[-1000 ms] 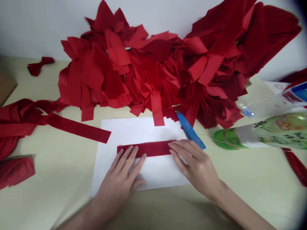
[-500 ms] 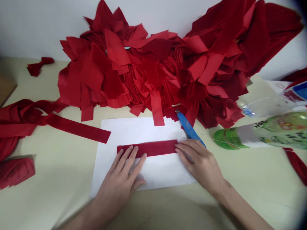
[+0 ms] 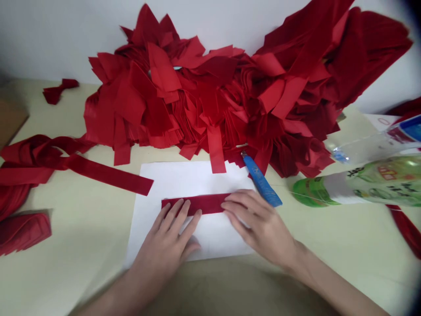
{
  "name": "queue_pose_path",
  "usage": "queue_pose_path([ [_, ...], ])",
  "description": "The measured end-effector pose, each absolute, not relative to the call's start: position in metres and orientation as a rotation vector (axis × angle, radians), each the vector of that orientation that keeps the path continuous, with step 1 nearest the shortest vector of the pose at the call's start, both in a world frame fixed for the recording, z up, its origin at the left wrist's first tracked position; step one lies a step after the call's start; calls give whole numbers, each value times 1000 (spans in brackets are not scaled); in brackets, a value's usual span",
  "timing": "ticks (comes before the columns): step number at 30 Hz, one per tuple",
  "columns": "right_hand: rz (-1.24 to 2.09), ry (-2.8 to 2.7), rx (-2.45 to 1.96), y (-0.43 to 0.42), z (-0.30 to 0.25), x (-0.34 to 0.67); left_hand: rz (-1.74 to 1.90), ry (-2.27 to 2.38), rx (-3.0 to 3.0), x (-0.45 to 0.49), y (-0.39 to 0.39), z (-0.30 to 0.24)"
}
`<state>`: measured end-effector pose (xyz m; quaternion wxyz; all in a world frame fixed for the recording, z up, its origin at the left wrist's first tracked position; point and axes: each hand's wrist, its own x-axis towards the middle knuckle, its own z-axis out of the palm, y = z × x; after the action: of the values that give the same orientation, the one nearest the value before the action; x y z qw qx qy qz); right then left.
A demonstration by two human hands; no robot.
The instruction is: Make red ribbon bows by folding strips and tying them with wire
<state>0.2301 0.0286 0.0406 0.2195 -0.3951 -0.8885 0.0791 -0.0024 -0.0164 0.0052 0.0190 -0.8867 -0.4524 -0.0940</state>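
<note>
A short dark red fabric strip (image 3: pixel 204 203) lies flat across a white sheet of paper (image 3: pixel 184 180) on the pale table. My left hand (image 3: pixel 169 243) rests flat on the paper, its spread fingertips pressing the strip's left end. My right hand (image 3: pixel 259 226) lies flat too, fingers stretched out over the strip's right end. A blue utility knife (image 3: pixel 261 182) sits just beyond my right hand, at the paper's right edge.
A big heap of red fabric pieces (image 3: pixel 213 87) fills the back of the table against the wall. A long red ribbon (image 3: pixel 66 166) trails from the left. A green bottle (image 3: pixel 362 186) lies on its side at right, with clear packaging (image 3: pixel 371 140) behind it.
My right hand slid rightward along the strip, then came back left and now covers more of its right end. The left hand has stayed put.
</note>
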Motion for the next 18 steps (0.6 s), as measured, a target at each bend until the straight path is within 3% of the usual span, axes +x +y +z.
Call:
queue_pose_path([
  [6,182,-2677,-845,30,27,201,-185,-1502,-2798,5,-5,22],
  [18,328,-2417,-861,36,7,198,16,-1616,-3019,-7,20,32],
])
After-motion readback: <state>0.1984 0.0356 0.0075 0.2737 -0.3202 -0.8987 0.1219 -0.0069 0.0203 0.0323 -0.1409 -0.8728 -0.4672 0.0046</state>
